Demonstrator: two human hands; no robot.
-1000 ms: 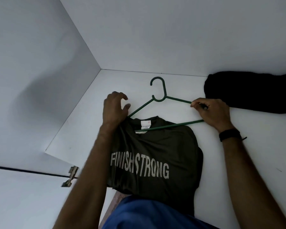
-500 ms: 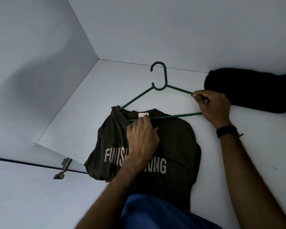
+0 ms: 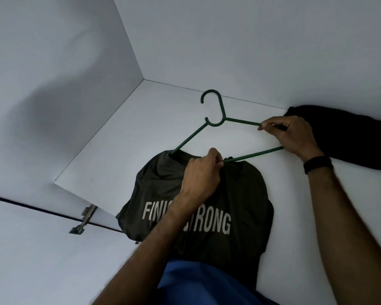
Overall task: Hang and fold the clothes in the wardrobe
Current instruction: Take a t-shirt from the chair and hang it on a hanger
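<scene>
Dark olive T-shirt (image 3: 240, 194) w/ "FINISH STRONG" print lies flat on white wardrobe shelf (image 3: 123, 137), collar toward rear wall, hem end reaching shelf front edge. Green hanger (image 3: 215, 124) lies on shelf behind shirt, hook pointing to back wall; its L end is tucked inside the collar, R end is outside shirt. L hand (image 3: 201, 175) rests on upper chest of shirt, fingers (image 3: 215, 160) clenched, pinching collar fabric at approx. ctr, right where hanger's bottom bar enters the neck opening. R hand (image 3: 292, 135) grips hanger's R end, fingers curled round the upper arm of the hanger; black band (image 3: 318, 164) on that wrist. Black garment (image 3: 347, 137) lies bunched on shelf at R, against rear wall, just behind R hand. Metal door hinge (image 3: 84, 221) at L shelf edge. Blue fabric (image 3: 198, 285) at bottom ctr overlaps shirt's lower part.
</scene>
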